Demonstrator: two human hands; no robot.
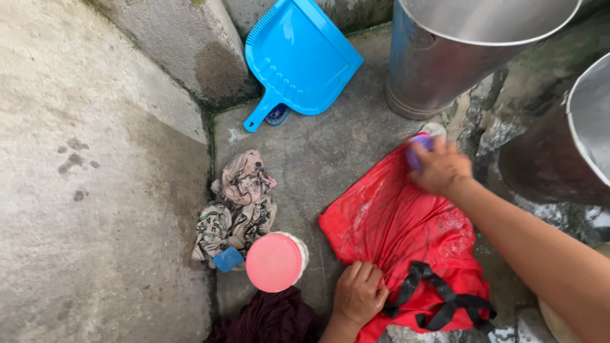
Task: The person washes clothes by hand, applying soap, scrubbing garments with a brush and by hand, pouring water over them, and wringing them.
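A wet red garment (pixel 397 222) with black straps (pixel 445 298) lies spread on the concrete floor, streaked with soap suds. My right hand (pixel 440 168) is closed around a purple scrubbing brush (pixel 418 147) and presses it on the garment's far end. My left hand (pixel 359 293) is closed on the near edge of the red cloth, pinning it to the floor.
A patterned cloth bundle (pixel 238 206) with a small blue block (pixel 227 259) lies to the left, beside a pink-lidded tub (pixel 275 262) and a dark maroon cloth (pixel 273 317). A blue dustpan (pixel 302 57) leans at the back. Metal drums (pixel 445 57) stand at the right; a concrete wall (pixel 95 190) rises on the left.
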